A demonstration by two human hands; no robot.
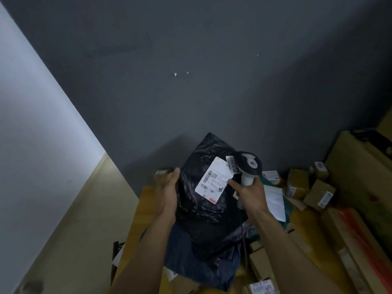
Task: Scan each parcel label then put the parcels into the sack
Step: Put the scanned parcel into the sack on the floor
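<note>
Left hand (167,187) holds black parcel (203,200) | right hand (249,190) grips scanner (249,166)

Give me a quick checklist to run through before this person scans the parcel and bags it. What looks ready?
1. Parcel held: ok. The left hand grips the black parcel by its left edge.
2. Scanner in hand: ok. The right hand holds the scanner by its handle.
3. Label facing up: ok. The white label faces the camera.
4. Barcodes uncovered: ok. A right fingertip meets only the label's right edge.
5. Scanner aimed at the label: cannot tell; its head sits by the label's upper right corner.
6. Sack open and near: cannot tell; no sack is in view.
</note>
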